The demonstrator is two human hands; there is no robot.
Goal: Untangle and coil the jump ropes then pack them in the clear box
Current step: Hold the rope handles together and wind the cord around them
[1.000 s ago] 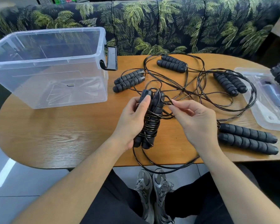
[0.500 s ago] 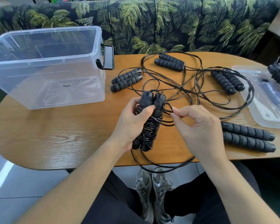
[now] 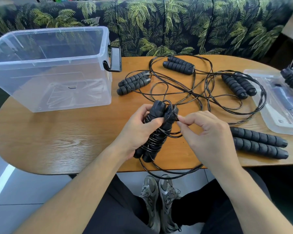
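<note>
**Over the table's near edge: one rope bundle in hand, the rest still tangled**

At the six o'clock edge of the wooden table (image 3: pixel 57 142) I see the left hand (image 3: pixel 135 132) wrapped around a pair of black foam handles (image 3: pixel 157 129), thumb across the front and fingers behind. Black cord is wound many turns around the middle of that pair, and the bundle stands tilted, top end leaning toward one o'clock. My view of the right hand (image 3: pixel 208 139) shows thumb and forefinger pinching the cord (image 3: pixel 176 118) right beside the top of the bundle, the other fingers loosely curled. A slack loop (image 3: pixel 169 174) of the same cord hangs off the table edge below both hands.

At ten o'clock sits the clear box (image 3: pixel 49 68), open on top, with a black latch handle (image 3: pixel 114 59) on its right end; I can see nothing inside it.

Loose cords (image 3: pixel 201 92) sprawl across the centre toward twelve and two o'clock, overlapping. Handle pairs lie among them: one (image 3: pixel 133 82) at eleven o'clock near the box, one (image 3: pixel 177 65) at twelve, one (image 3: pixel 238 86) at two. A longer pair (image 3: pixel 259 142) lies at four o'clock, just right of my right hand. At three o'clock a clear lid (image 3: pixel 277 115) lies flat, with another wound bundle (image 3: pixel 292 78) on its far end.
</note>
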